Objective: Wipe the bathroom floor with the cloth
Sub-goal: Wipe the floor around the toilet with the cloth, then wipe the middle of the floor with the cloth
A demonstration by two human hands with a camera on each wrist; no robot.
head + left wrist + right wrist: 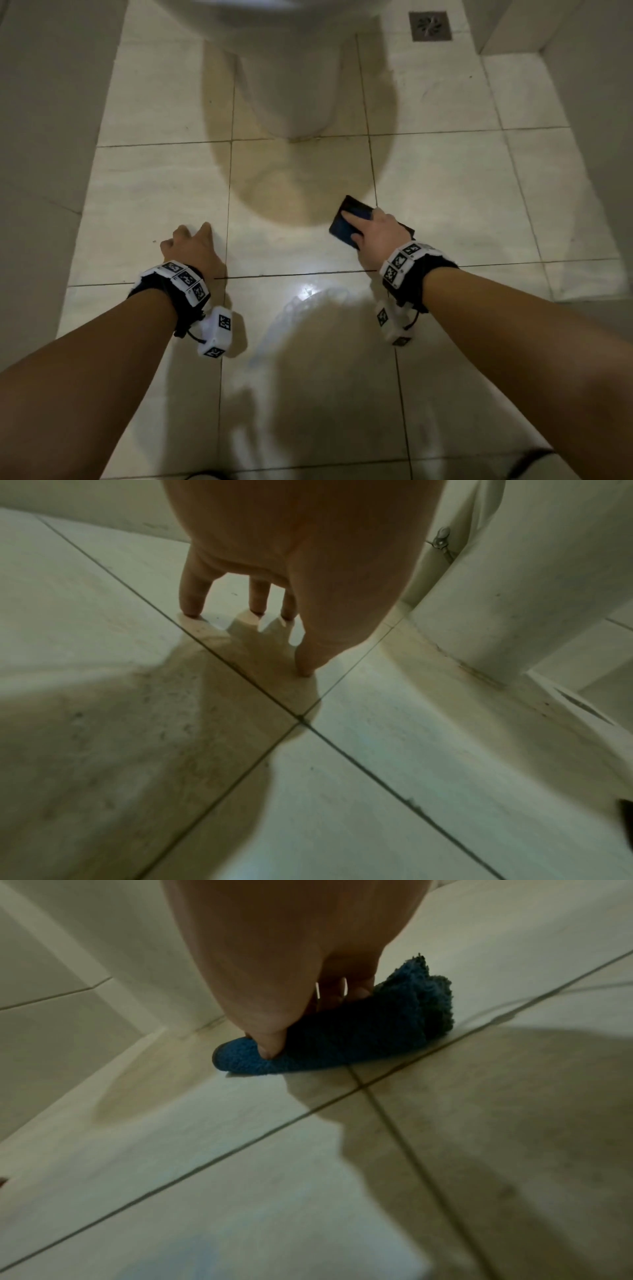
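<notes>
Wiping is the step in hand. The right hand (376, 233) presses a folded dark blue terry cloth (349, 219) flat on the glossy cream tiled floor (445, 171), fingers extended on top and the thumb (270, 1045) bearing on the near fold. The cloth lies just beside a dark grout line (394, 1118), in front of the white ceramic toilet pedestal (291, 89) but clear of it. The left hand (191, 246) braces on the floor, fingertips (192, 607) spread and holding nothing. The next move likely calls for sliding the cloth under steady pressure across the adjacent tiles. The cloth pile is thick and looped; the tiles are smooth and reflective. A square metal floor drain (430, 25) sits well apart.
</notes>
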